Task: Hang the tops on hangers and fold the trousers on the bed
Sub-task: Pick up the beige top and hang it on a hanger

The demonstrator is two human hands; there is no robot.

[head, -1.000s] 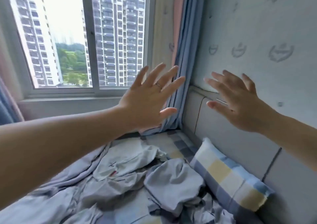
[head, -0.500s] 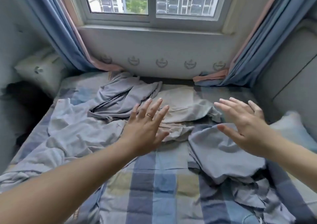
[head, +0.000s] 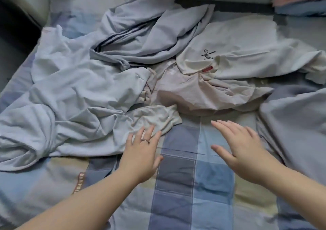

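Clothes (head: 123,81) lie crumpled across the far half of the bed (head: 185,185): a pale blue garment (head: 70,95) at left, a striped grey-blue garment (head: 141,36) farther off, a cream top (head: 238,44) with black script at right, and a pinkish piece (head: 202,92) in the middle. The left grip (head: 142,155), fingers straight and empty, seems to touch the pale blue garment's near edge. The right grip (head: 243,152), likewise spread and empty, is over bare bedding.

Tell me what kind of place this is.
Most likely a bedroom in a home: a checked bedsheet, a white printed T-shirt among crumpled clothes strewn on it, and curtain hems reaching down at the far right corner.
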